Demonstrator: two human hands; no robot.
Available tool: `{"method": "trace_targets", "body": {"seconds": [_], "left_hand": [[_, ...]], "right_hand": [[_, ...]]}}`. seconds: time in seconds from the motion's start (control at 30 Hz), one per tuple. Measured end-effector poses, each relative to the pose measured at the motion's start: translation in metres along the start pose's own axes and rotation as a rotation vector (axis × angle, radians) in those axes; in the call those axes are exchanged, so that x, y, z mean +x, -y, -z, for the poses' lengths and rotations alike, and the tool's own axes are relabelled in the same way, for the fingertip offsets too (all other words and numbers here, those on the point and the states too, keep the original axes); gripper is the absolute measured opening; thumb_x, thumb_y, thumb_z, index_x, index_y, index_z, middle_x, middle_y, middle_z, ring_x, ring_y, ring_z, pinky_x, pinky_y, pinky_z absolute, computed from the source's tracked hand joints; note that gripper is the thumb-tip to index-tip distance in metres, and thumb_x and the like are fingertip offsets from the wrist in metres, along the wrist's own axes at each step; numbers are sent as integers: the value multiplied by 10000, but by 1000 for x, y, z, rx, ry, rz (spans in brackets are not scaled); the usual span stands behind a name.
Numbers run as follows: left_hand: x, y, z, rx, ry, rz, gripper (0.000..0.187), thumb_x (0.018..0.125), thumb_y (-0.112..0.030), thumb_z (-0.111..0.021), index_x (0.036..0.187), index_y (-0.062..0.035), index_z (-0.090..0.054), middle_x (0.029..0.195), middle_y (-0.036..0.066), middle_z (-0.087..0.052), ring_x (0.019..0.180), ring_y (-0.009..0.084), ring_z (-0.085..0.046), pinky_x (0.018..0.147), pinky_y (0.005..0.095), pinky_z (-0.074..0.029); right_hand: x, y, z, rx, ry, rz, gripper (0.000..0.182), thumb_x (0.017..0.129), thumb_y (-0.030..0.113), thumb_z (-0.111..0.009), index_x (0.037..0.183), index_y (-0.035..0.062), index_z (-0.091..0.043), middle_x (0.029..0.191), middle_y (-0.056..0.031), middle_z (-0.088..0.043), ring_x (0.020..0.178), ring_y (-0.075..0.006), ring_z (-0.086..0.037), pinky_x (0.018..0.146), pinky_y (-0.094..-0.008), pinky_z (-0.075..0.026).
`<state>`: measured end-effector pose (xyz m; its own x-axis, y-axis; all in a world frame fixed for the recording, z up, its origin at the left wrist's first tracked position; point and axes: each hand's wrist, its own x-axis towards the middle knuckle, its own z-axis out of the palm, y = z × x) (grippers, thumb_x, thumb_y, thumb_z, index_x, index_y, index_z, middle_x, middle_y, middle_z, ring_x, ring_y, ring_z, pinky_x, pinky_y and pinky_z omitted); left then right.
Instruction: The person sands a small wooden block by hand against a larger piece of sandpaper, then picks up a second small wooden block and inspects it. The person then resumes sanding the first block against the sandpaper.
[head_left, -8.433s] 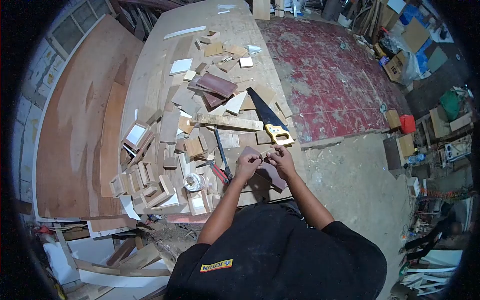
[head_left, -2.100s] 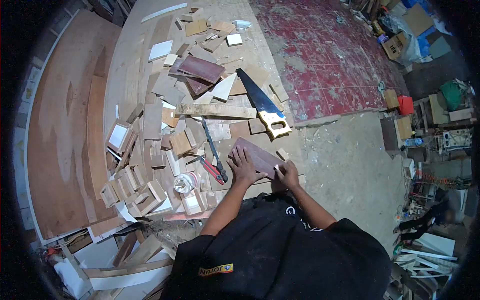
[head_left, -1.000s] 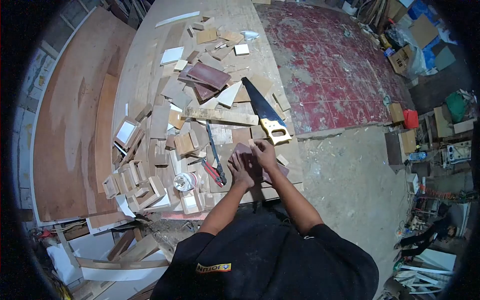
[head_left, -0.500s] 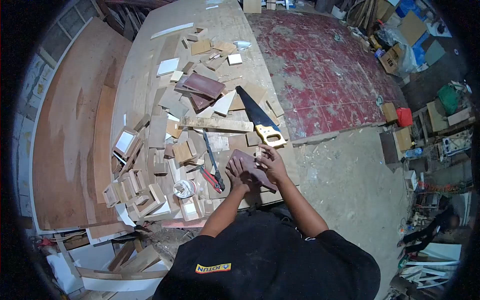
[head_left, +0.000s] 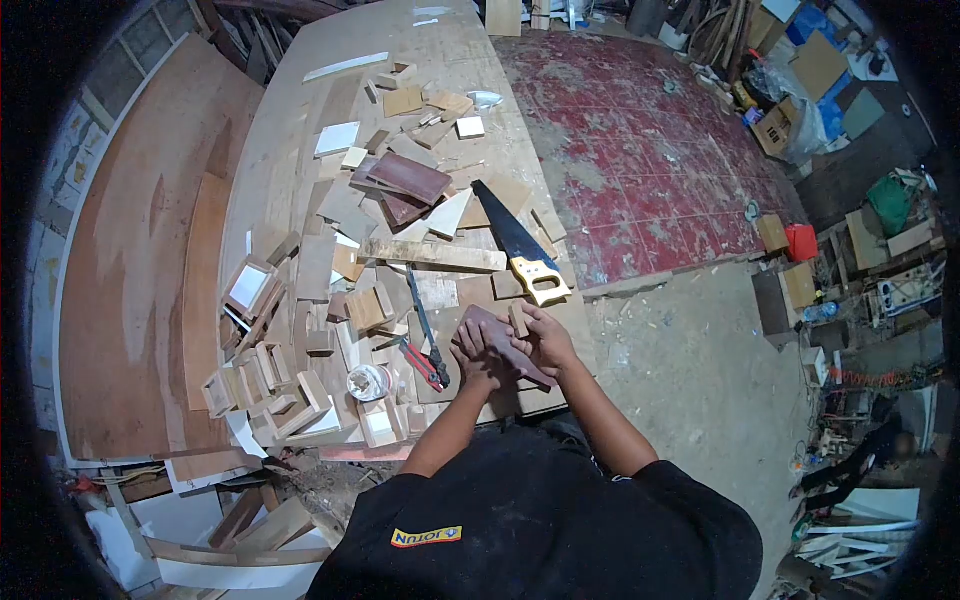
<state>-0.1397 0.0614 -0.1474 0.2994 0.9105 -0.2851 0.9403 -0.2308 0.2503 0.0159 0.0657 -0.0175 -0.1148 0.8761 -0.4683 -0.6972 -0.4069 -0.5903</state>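
Note:
My left hand (head_left: pixel 478 358) lies flat with spread fingers on a reddish-brown board (head_left: pixel 530 368) at the bench's near edge. A small wooden block (head_left: pixel 518 320) is pinched in the fingers of my right hand (head_left: pixel 548 342), over the right part of that board. Just beyond my right hand rests a handsaw (head_left: pixel 515 235) with a black blade and a yellow-and-black handle. Left of my left hand are a tool with red-and-black handles (head_left: pixel 424 364) and a white tub (head_left: pixel 369 382). A long wooden strip (head_left: pixel 435 255) lies farther up.
Small wooden frames (head_left: pixel 268 375) and offcuts crowd the left side of the workbench (head_left: pixel 400 25). More reddish-brown boards (head_left: pixel 410 178) are stacked beyond the strip. A large plywood sheet (head_left: pixel 140 270) stands at the left. Concrete floor (head_left: pixel 665 370) lies to the right.
The small wooden block has turned in my right hand, which has shifted slightly and closed in toward the board. My left hand stays flat on the board.

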Motion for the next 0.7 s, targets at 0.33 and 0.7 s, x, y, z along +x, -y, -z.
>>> {"method": "trace_targets", "body": {"seconds": [0.33,0.7], "left_hand": [[-1,-9,23,26,202,38,1330,714,-638,-691,1486,3,182,1539,274,241,1419,472,228,1078,724,1],[-1,-8,25,30,186,66,1062,853,-396,-576,1498,-28,184,1550,262,230,1422,473,222,1075,724,19]], "right_hand": [[4,-2,-1,21,19,-7,420,957,80,-396,1375,69,-441,1125,-127,-595,989,-253,-633,885,-419,-567],[33,-26,25,-436,-193,98,372,873,6,-637,1235,19,-556,948,-47,-641,895,-165,-630,781,-309,-536]]}}
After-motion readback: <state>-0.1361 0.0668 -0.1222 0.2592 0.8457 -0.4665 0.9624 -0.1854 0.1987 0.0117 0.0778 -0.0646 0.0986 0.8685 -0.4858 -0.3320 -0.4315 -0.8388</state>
